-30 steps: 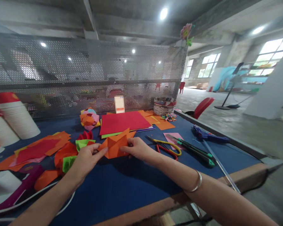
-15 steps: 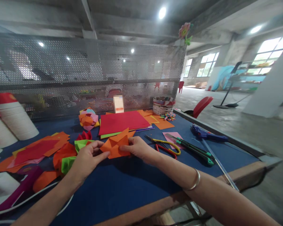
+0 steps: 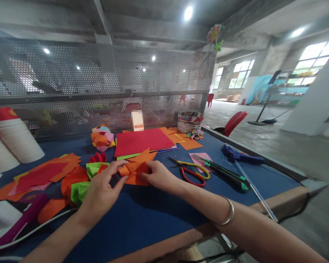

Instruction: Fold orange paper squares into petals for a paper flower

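Note:
Between my hands, a folded sheet of orange paper [image 3: 137, 168] is held up above the blue table top [image 3: 126, 219]. My left hand [image 3: 105, 184] pinches its left corner between thumb and fingers, and that corner curls over there. On the other side, my right hand [image 3: 160, 175] grips the right part with the thumb in front; the fingers behind the paper are hidden. Folded green paper pieces [image 3: 80, 190] lie just left of my left hand. Behind the orange paper rests a stack of sheets with a red one [image 3: 142, 141] on top.
Red-and-yellow scissors [image 3: 193, 171], a green-and-black utility knife [image 3: 224, 173], a clear glue stick [image 3: 256, 191] and a blue glue gun [image 3: 242, 155] lie at right. A purple glue gun [image 3: 30, 219] sits at left, near paper cups [image 3: 19, 138]. A woven basket [image 3: 190, 122] stands behind.
The left corner of the orange paper, flat before, is now curled over at my left fingertips. My left hand has turned slightly; my right hand keeps its hold almost in place.

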Tool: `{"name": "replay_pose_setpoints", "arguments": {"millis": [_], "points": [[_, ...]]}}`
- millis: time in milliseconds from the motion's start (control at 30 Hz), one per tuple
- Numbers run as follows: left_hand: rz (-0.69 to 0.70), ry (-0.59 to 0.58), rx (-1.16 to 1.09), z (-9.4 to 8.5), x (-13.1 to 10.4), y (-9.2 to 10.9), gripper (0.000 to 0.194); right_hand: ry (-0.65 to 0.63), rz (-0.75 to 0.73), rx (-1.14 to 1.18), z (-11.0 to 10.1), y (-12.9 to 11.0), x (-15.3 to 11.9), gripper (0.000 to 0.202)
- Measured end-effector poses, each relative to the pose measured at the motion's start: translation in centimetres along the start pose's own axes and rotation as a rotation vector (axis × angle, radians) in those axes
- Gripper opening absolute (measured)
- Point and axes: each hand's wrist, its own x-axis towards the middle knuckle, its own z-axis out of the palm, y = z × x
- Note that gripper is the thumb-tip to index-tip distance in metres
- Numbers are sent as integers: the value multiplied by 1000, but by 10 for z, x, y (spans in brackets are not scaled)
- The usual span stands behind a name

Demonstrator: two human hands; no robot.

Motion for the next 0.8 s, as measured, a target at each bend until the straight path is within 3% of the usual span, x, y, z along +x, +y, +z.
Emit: {"name": "replay_pose_setpoints", "arguments": {"millis": [267,367,467,600,800], "points": [[-40,20,44,-3,1,3,38,-42,-96,-235,4,-8,-6,23],[-83,-24,8,-4,3,0,41,-41,-140,-293,5,-11,-9,23],[-134,-64,-40,-3,7,-6,51,-46,-184,-327,6,-13,-10,17],[-171,-79,-94,-2,10,-12,49,-54,-221,-347,6,-16,-13,7],[-182,-103,-174,-2,10,-11,44,-57,-255,-365,5,-16,-15,20]]}}
